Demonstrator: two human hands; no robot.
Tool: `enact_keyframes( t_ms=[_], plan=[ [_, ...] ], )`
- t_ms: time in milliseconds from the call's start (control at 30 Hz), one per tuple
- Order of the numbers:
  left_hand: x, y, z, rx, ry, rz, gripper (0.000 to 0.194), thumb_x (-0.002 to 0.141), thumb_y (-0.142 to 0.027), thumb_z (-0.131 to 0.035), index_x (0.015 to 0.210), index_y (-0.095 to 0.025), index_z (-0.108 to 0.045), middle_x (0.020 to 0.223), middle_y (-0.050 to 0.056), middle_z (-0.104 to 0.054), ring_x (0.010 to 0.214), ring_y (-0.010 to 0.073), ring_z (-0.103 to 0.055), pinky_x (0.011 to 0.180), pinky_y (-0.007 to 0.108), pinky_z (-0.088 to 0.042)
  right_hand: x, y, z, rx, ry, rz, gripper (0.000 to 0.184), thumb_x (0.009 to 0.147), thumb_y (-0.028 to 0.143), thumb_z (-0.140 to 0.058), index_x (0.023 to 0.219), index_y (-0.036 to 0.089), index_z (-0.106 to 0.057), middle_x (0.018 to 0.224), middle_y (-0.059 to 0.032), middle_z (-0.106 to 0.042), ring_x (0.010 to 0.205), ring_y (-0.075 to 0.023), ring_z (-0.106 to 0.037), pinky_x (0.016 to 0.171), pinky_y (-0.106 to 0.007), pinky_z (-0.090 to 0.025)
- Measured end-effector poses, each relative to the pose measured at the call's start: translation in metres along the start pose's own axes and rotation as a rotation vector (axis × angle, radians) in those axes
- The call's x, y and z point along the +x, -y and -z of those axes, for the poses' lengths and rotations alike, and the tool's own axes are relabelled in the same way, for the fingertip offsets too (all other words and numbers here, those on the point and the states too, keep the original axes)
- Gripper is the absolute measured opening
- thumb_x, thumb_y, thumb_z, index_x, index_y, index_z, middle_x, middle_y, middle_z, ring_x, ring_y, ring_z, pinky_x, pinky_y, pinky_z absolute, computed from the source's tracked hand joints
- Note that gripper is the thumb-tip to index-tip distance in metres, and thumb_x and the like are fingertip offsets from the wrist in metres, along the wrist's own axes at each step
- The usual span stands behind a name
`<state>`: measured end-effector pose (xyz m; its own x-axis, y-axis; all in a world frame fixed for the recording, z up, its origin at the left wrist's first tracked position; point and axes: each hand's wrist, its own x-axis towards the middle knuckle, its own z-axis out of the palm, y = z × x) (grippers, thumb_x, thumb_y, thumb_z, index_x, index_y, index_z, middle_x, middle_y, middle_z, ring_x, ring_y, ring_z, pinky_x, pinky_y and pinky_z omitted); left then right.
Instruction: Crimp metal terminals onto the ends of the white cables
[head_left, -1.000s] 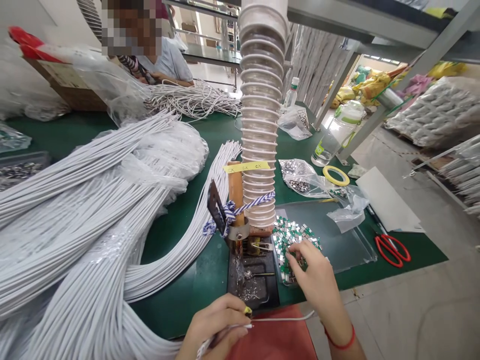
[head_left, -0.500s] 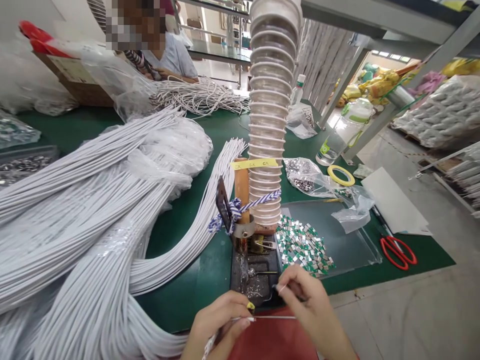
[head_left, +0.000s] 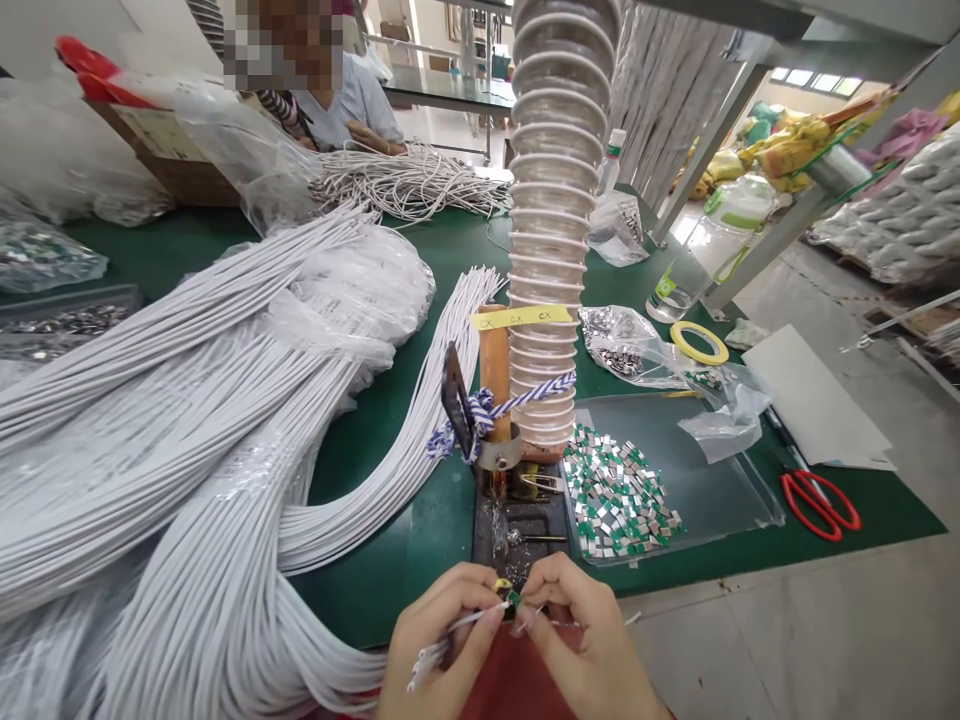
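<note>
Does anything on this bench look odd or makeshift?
Yes: a striped cord crosses the ribbed hose, knotted beside the orange handle, like an improvised tie. Small pale bits litter the black base, like spilled scraps.

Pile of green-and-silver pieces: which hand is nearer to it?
Right. The right hand is on the pile's near side, slightly left; the left hand is farther off to the left.

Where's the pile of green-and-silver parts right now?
Head view, right of centre: the pile lies just right of the ribbed hose's lower end, beyond the right hand.
</note>
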<state>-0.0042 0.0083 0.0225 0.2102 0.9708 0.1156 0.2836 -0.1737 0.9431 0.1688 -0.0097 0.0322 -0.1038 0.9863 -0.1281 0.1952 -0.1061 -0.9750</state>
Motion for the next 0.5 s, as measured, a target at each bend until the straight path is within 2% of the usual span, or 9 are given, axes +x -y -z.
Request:
enact_keyframes(
  t_ms=[167,333,500],
  plan=[
    [0.0002,-0.0012,-0.0004,-0.017,-0.007,0.036,0.023,0.090,-0.022,-0.061,0.068,-0.019,-0.067,0.078,0.006,-0.072,0.068,0.0192,-0.070,0.060,0.022,-0.053,0.0013,-0.0008,-0.0027,0.040,0.018,0.005,0.002,0.089,0.020,-0.056,0.089,0.021,-0.055,0.077,-0.0030,-0.065,0.072,-0.0192,-0.068,0.067,-0.026,-0.052],
    [0.0011,-0.0008,-0.0008,-0.016,-0.007,0.033,0.020,0.088,-0.019,-0.063,0.068,-0.019,-0.067,0.079,0.005,-0.073,0.068,0.0177,-0.070,0.062,0.021,-0.053,0.0009,-0.0040,-0.0051,0.005,0.016,0.026,0.003,0.090,0.020,-0.055,0.088,0.021,-0.053,0.075,-0.0029,-0.066,0.068,-0.0187,-0.067,0.066,-0.025,-0.053],
    [0.0023,-0.0008,-0.0021,-0.009,-0.032,0.022,0.020,0.088,-0.017,-0.062,0.068,-0.019,-0.066,0.078,0.004,-0.072,0.066,0.0163,-0.069,0.060,0.020,-0.052,-0.0010,-0.0102,-0.0075,-0.030,-0.018,0.051,0.003,0.090,0.020,-0.052,0.091,0.021,-0.055,0.081,-0.0037,-0.065,0.074,-0.0193,-0.067,0.069,-0.026,-0.053]
  ],
)
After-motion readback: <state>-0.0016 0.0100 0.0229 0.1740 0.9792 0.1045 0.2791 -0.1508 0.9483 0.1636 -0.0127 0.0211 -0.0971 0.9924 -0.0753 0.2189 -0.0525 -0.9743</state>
